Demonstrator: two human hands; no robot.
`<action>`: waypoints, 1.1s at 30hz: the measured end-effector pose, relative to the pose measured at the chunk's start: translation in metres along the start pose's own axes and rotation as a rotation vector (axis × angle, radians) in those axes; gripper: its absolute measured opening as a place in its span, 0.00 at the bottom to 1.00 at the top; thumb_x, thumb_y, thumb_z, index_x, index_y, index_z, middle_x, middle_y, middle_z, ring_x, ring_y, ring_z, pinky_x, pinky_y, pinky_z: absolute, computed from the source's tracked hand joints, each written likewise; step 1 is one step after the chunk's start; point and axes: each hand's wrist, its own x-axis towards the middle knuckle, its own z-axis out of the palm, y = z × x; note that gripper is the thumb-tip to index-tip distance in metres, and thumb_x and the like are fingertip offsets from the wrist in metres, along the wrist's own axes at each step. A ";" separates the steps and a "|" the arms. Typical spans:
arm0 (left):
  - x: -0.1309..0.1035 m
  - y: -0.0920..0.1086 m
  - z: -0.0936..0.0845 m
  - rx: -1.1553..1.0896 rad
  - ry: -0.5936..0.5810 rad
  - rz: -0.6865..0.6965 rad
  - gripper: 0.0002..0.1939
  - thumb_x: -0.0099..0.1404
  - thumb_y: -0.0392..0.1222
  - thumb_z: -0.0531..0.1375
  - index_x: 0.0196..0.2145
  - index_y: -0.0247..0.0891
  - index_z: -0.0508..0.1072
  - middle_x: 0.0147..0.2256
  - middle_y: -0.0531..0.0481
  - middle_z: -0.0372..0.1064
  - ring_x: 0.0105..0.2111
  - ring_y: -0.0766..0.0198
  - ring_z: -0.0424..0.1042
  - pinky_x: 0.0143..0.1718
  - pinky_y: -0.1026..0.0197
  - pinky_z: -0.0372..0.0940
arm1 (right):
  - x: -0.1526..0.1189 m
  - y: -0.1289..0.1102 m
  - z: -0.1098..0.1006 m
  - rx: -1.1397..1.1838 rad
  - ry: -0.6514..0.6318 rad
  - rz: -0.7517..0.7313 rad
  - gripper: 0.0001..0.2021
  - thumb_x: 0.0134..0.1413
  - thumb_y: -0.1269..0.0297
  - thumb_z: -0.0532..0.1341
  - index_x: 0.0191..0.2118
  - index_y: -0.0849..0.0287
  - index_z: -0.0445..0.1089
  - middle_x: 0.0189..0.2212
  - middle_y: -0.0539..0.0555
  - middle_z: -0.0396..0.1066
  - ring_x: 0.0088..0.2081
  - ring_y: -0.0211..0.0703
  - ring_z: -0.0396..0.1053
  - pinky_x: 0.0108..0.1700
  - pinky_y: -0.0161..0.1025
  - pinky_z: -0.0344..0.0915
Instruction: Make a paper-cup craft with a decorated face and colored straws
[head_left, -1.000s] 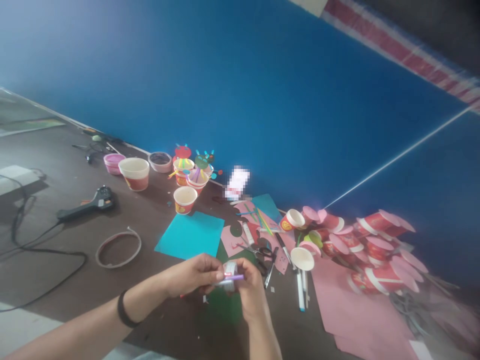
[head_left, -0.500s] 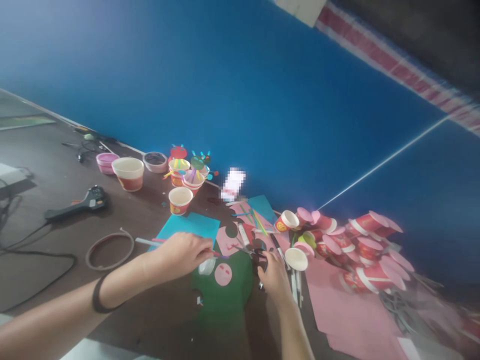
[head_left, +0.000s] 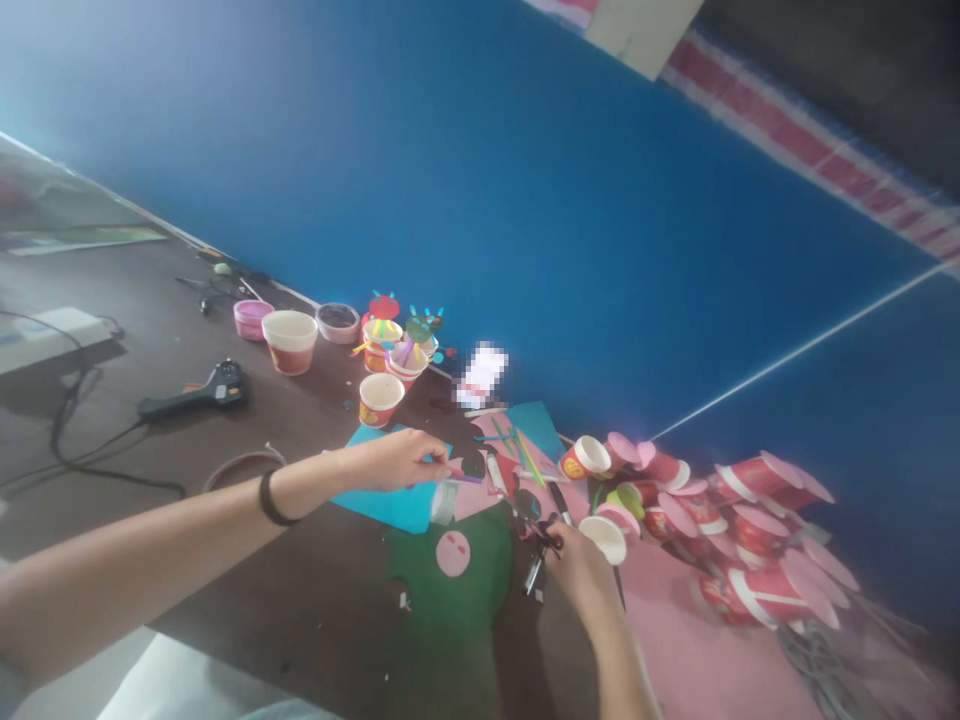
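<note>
My left hand (head_left: pixel 409 460) is pinched closed above a blue sheet (head_left: pixel 386 505), with a thin purple strip (head_left: pixel 466 476) at its fingertips. Just below it, a small clear-white item (head_left: pixel 443 503), kind unclear, overlaps the sheet's edge. My right hand (head_left: pixel 581 565) has its fingers at the handles of a pair of scissors (head_left: pixel 534 572), whose blades point down toward the table. Between the hands lies green paper (head_left: pixel 480 560) bearing a pink paper disc (head_left: pixel 453 553) with two darker ovals. A dark round piece (head_left: pixel 527 505) sits near the scissors.
Paper cups (head_left: pixel 381 400) and cup figures (head_left: pixel 405 355) stand at the back left. Red cups with pink discs (head_left: pixel 750 540) crowd the right, beside pink paper (head_left: pixel 675 620). A glue gun (head_left: pixel 195 392) with a cord lies left. Coloured strips (head_left: pixel 525 445) lie near the blue wall (head_left: pixel 450 180).
My left hand has moved up, away from the green paper. The scissors have swung from pointing left to pointing down, drawn nearer to me with my right hand. The view has shifted slightly.
</note>
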 end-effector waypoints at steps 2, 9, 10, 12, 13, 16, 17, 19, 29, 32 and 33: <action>0.002 -0.001 -0.001 -0.014 -0.019 0.004 0.18 0.62 0.53 0.52 0.28 0.36 0.71 0.18 0.54 0.63 0.19 0.67 0.64 0.20 0.66 0.54 | -0.005 0.001 -0.011 0.039 0.002 -0.013 0.09 0.49 0.69 0.55 0.36 0.53 0.69 0.31 0.50 0.75 0.33 0.42 0.72 0.31 0.33 0.58; 0.006 0.001 -0.005 -0.044 -0.044 -0.002 0.15 0.62 0.50 0.53 0.26 0.37 0.69 0.18 0.54 0.62 0.19 0.67 0.64 0.20 0.66 0.55 | -0.014 -0.006 -0.028 0.142 0.012 0.040 0.09 0.46 0.56 0.60 0.32 0.53 0.67 0.27 0.49 0.74 0.30 0.42 0.72 0.27 0.32 0.55; 0.006 0.001 -0.005 -0.046 -0.045 -0.006 0.15 0.62 0.51 0.53 0.26 0.37 0.69 0.18 0.54 0.62 0.18 0.67 0.64 0.20 0.66 0.55 | -0.014 -0.005 -0.027 0.122 0.023 0.050 0.10 0.46 0.55 0.60 0.33 0.53 0.67 0.28 0.50 0.74 0.30 0.43 0.71 0.27 0.32 0.55; 0.006 -0.001 -0.005 -0.045 -0.051 -0.006 0.16 0.62 0.51 0.52 0.27 0.37 0.69 0.17 0.54 0.62 0.19 0.67 0.63 0.20 0.65 0.54 | -0.013 -0.004 -0.027 0.099 0.022 0.072 0.10 0.44 0.56 0.62 0.33 0.53 0.67 0.28 0.50 0.74 0.29 0.44 0.71 0.27 0.33 0.55; 0.006 -0.001 -0.004 -0.045 -0.055 -0.005 0.16 0.63 0.52 0.52 0.27 0.37 0.68 0.17 0.54 0.61 0.18 0.67 0.63 0.20 0.65 0.54 | -0.013 -0.003 -0.028 0.116 0.016 0.073 0.10 0.44 0.57 0.62 0.33 0.54 0.67 0.29 0.51 0.74 0.29 0.43 0.71 0.27 0.33 0.55; 0.007 -0.004 -0.003 -0.054 -0.075 -0.010 0.19 0.63 0.55 0.51 0.27 0.38 0.68 0.17 0.54 0.61 0.18 0.67 0.61 0.20 0.65 0.53 | -0.011 -0.003 -0.030 0.218 -0.005 0.016 0.09 0.47 0.57 0.60 0.33 0.54 0.68 0.28 0.51 0.74 0.29 0.43 0.71 0.29 0.33 0.57; 0.007 -0.005 -0.002 -0.060 -0.082 -0.013 0.19 0.63 0.56 0.51 0.26 0.38 0.67 0.17 0.54 0.60 0.18 0.67 0.60 0.20 0.65 0.53 | -0.011 -0.004 -0.031 0.232 -0.015 -0.002 0.08 0.48 0.57 0.59 0.32 0.54 0.68 0.27 0.50 0.74 0.29 0.43 0.71 0.29 0.33 0.57; 0.007 -0.006 -0.001 -0.092 -0.099 -0.021 0.20 0.62 0.57 0.51 0.25 0.38 0.66 0.17 0.55 0.60 0.18 0.68 0.59 0.21 0.65 0.53 | -0.010 -0.007 -0.033 0.219 -0.032 -0.009 0.07 0.47 0.57 0.60 0.30 0.54 0.68 0.25 0.49 0.74 0.29 0.43 0.71 0.29 0.33 0.57; 0.008 0.004 0.015 -0.335 -0.191 -0.015 0.16 0.62 0.54 0.53 0.27 0.38 0.64 0.24 0.55 0.56 0.25 0.68 0.58 0.25 0.67 0.54 | -0.020 -0.042 -0.025 0.241 0.056 -0.012 0.07 0.48 0.57 0.59 0.33 0.53 0.67 0.26 0.49 0.73 0.29 0.43 0.71 0.28 0.34 0.58; 0.009 0.005 0.022 -0.306 -0.179 0.049 0.16 0.62 0.53 0.53 0.27 0.36 0.66 0.24 0.55 0.55 0.25 0.69 0.55 0.26 0.67 0.52 | -0.031 -0.052 -0.021 0.251 0.069 -0.039 0.06 0.47 0.61 0.60 0.34 0.53 0.67 0.29 0.49 0.74 0.32 0.45 0.73 0.31 0.35 0.60; 0.009 0.006 0.023 -0.297 -0.185 0.076 0.16 0.62 0.52 0.53 0.27 0.36 0.66 0.24 0.55 0.55 0.26 0.69 0.54 0.27 0.67 0.52 | -0.036 -0.055 -0.020 0.263 0.065 -0.041 0.07 0.47 0.62 0.60 0.35 0.52 0.67 0.30 0.50 0.75 0.33 0.45 0.73 0.32 0.35 0.61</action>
